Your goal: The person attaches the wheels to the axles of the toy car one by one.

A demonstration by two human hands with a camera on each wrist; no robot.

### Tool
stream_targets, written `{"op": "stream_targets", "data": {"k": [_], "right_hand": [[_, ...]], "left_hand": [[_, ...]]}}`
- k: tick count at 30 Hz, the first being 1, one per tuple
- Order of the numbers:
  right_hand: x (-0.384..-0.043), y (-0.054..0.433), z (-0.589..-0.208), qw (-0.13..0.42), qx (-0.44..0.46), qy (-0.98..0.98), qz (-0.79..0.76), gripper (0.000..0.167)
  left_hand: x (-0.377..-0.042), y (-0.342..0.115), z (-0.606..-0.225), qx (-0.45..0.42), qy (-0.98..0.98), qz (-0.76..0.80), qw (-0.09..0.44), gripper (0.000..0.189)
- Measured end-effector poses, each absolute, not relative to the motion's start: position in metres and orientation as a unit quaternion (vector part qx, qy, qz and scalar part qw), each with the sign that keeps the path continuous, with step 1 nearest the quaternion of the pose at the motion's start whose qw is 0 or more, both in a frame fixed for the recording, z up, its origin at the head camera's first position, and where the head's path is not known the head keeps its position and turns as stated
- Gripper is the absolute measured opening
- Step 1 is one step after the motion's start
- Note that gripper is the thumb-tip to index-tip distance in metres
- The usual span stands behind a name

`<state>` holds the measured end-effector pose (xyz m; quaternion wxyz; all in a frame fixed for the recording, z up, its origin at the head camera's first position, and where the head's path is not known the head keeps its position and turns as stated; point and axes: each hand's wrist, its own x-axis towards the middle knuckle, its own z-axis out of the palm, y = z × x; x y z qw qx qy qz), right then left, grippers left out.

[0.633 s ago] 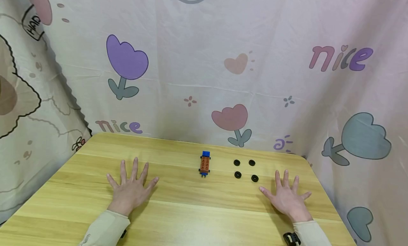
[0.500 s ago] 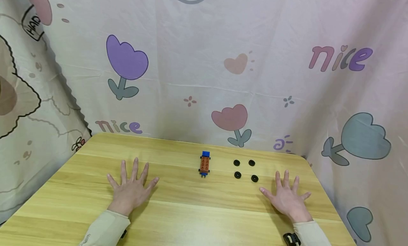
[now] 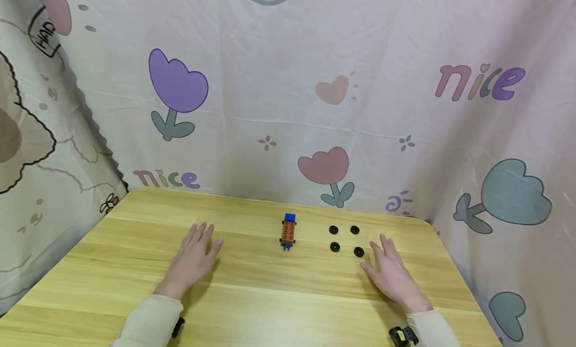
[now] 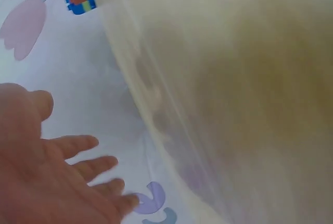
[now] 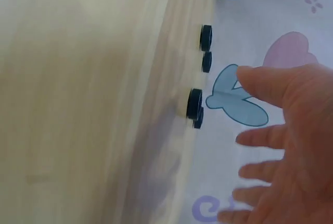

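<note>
My left hand point(image 3: 191, 259) is over the left part of the table, palm down, holding nothing, its fingers extended and close together. Over on the right, my right hand point(image 3: 393, 272) also holds nothing; its fingers are straight and its thumb points toward the black toy wheels point(image 3: 358, 252). Several of these small round wheels lie in two rows just left of that hand. Between the hands, nearer the back edge, sits a narrow brick-built toy car body point(image 3: 288, 232), orange-brown with blue ends and studs on top. The right wrist view shows the wheels lying flat beyond the thumb point(image 5: 260, 83).
The wooden table point(image 3: 252, 307) ends at a patterned curtain point(image 3: 252, 87) hanging close behind it and along both sides. A dark strap piece point(image 3: 402, 335) shows at the right wrist and another point(image 3: 178, 327) at the left.
Both hands have drawn their spread fingers closer together and turned slightly inward. The right hand has shifted a little left, toward the wheels. Car body and wheels stay in place.
</note>
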<state>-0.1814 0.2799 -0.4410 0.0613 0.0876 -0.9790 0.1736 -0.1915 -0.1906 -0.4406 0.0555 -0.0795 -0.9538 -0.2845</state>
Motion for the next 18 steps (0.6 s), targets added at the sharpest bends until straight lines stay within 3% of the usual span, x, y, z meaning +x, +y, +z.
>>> {"op": "stream_targets", "data": {"k": [9,18], "right_hand": [[-0.199,0.264,-0.444,0.110,0.170,-0.961,0.190,0.050],[-0.215,0.244,-0.445,0.075,0.184,-0.956,0.215,0.051]], "left_hand": [[-0.205,-0.178,-0.439,-0.103,-0.894,-0.435,0.010,0.065],[-0.222,-0.163,-0.442,-0.123,-0.853,-0.503,-0.062,0.072]]}}
